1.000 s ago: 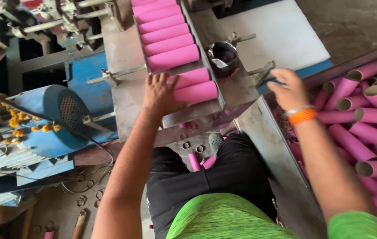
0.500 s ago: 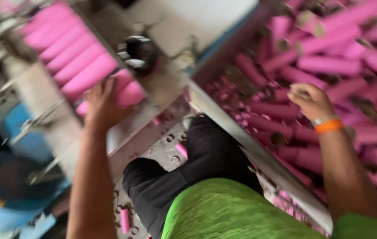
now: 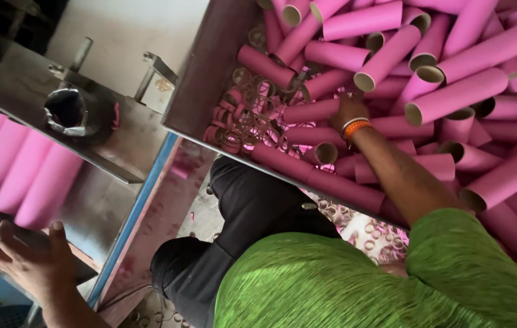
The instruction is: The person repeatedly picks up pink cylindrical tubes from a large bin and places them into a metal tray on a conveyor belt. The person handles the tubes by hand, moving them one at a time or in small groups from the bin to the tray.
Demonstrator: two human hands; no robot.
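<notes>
From my head camera, my right hand (image 3: 348, 109) reaches into the metal bin (image 3: 201, 79) of pink cardboard tubes (image 3: 453, 97), fingers curled over one tube (image 3: 310, 112) (how firmly, I cannot tell). My left hand (image 3: 30, 258) rests open-fingered on the machine's metal tray (image 3: 97, 200), just below the row of pink tubes (image 3: 18, 167) lying side by side.

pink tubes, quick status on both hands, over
Right hand down in the bin, closing on a pink tube. Left hand resting on the machine edge below the tube row. Loose rings beside the grip.
</notes>
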